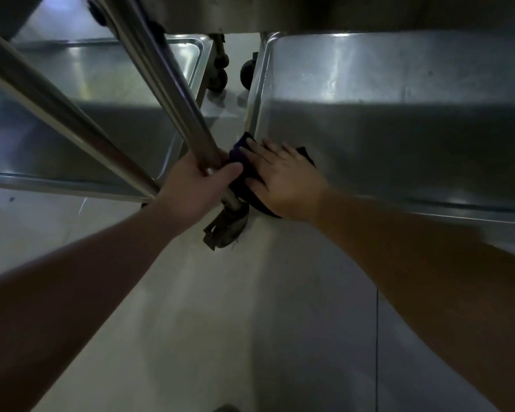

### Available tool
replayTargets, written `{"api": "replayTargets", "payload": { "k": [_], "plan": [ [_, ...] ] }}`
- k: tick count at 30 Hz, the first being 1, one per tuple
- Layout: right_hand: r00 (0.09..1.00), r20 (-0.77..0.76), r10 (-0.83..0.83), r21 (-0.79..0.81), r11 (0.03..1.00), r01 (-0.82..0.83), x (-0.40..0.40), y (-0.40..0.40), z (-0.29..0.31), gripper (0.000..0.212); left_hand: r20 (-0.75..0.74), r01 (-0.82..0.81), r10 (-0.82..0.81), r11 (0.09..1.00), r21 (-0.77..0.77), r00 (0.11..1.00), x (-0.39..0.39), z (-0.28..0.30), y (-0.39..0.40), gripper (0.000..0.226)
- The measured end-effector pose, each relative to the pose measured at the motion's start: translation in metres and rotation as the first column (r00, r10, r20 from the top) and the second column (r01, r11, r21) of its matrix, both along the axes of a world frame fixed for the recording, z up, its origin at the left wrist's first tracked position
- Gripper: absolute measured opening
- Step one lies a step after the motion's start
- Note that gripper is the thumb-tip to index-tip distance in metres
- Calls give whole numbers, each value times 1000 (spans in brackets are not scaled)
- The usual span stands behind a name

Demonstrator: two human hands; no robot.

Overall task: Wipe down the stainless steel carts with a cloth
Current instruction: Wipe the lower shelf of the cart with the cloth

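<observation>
Left hand (197, 185) wrapped round a shiny cart post (173, 93), right hand (283, 179) flat on a dark cloth (244, 162). Cloth at the near left corner of the right cart shelf (399, 120). Black wheel (226, 226) just below on the pale floor (220, 322), another shelf (72, 120) to the left.

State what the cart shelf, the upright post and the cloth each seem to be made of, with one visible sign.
Cart shelf: brushed steel, by its dull grey sheen.
Upright post: polished metal tube, with bright streaks along it.
Cloth: dark soft fabric, probably microfibre; it folds under the right hand.
</observation>
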State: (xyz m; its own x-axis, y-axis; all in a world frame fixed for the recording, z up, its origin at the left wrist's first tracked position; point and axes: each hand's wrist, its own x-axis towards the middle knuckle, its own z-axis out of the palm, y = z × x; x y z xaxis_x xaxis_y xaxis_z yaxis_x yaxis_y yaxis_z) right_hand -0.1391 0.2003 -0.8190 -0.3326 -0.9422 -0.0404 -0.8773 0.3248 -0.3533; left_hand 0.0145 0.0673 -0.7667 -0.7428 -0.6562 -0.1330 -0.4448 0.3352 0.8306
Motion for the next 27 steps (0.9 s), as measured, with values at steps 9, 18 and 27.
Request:
{"api": "replayTargets", "payload": {
  "k": [9,18,27],
  "plan": [
    [887,-30,-461,-47,887,460,-138,85,-2,55,-326,-212,309,930,300,893,-28,-13,25,21],
    [1000,21,-14,-76,997,16,-34,-24,6,54,-350,-285,410,890,356,842,-35,-12,27,32],
    [988,22,-152,-147,977,153,-151,39,-5,55,-331,-283,397,896,343,856,-35,-14,29,24]
  ]
}}
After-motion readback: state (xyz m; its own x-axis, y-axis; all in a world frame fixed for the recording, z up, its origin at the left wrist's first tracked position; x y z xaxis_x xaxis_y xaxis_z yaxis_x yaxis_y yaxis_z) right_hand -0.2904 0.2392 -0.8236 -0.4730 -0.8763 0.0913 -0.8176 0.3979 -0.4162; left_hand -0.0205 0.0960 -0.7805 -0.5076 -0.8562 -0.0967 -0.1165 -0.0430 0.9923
